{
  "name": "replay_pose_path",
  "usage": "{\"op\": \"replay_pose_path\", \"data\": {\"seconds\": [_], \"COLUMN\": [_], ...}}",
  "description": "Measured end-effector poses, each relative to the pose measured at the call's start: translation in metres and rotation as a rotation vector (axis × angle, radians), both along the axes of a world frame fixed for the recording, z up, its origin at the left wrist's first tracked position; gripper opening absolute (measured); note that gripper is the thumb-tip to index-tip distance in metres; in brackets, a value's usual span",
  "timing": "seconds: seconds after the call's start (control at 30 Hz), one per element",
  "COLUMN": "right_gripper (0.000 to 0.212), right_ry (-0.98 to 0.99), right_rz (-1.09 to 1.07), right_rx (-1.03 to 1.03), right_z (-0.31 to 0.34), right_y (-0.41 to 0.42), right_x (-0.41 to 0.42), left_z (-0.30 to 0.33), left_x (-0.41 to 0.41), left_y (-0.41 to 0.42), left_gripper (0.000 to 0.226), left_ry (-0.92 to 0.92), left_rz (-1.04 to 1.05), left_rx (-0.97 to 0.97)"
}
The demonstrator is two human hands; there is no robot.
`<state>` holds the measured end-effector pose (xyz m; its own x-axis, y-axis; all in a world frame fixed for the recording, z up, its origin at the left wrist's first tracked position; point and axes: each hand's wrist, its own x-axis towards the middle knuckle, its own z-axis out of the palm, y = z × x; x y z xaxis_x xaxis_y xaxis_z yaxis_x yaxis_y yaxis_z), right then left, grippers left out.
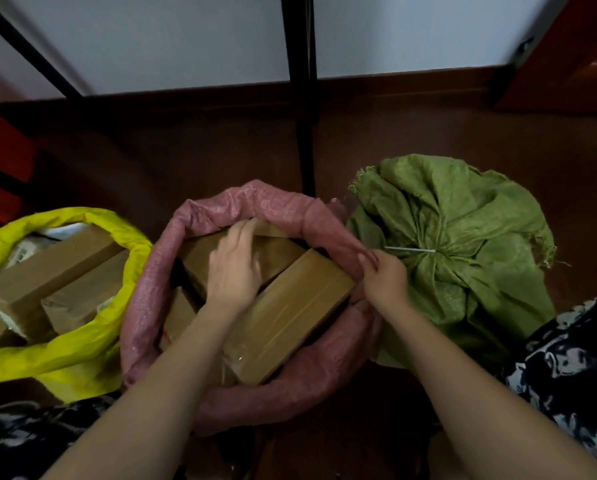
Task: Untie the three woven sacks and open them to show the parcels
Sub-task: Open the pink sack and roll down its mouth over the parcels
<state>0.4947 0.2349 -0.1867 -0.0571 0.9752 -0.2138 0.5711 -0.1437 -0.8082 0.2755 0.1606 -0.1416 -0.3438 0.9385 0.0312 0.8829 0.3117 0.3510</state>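
Floor: right hand pinches pink sack rim.

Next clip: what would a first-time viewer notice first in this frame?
Three bright sacks in a row: the yellow sack on the left and pink sack in the middle gape open over brown parcels, while the green sack on the right is cinched with a white tie. The left hand rests on the parcels; the right hand pinches the pink rim.

Coarse woven plastic cloth, faintly shiny: my yellow sack, pink sack and green sack. Brown cardboard parcels, smooth under glossy clear tape. Thin white plastic tie. Dark polished wooden floor.
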Motion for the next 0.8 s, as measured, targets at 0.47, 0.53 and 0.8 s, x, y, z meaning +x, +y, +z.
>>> {"op": "replay_pose_path", "data": {"seconds": [0.47, 0.53, 0.8], "right_gripper": [0.013, 0.019, 0.048], "right_ry": [0.79, 0.617, -0.217], "right_rz": [-0.42, -0.342, 0.317], "right_rx": [-0.72, -0.632, 0.004], "right_z": [-0.004, -0.008, -0.012], "right_y": [0.024, 0.024, 0.02], "right_x": [-0.005, -0.007, -0.018], "left_z": [-0.018, -0.014, -0.002], "left_x": [0.014, 0.014, 0.024], "left_y": [0.104, 0.112, 0.14], "left_gripper": [0.022, 0.025, 0.01], "left_ry": [-0.241, -0.267, -0.052], "left_rz": [-0.305, -0.261, -0.179], "left_rx": [-0.333, -0.315, -0.393]}}
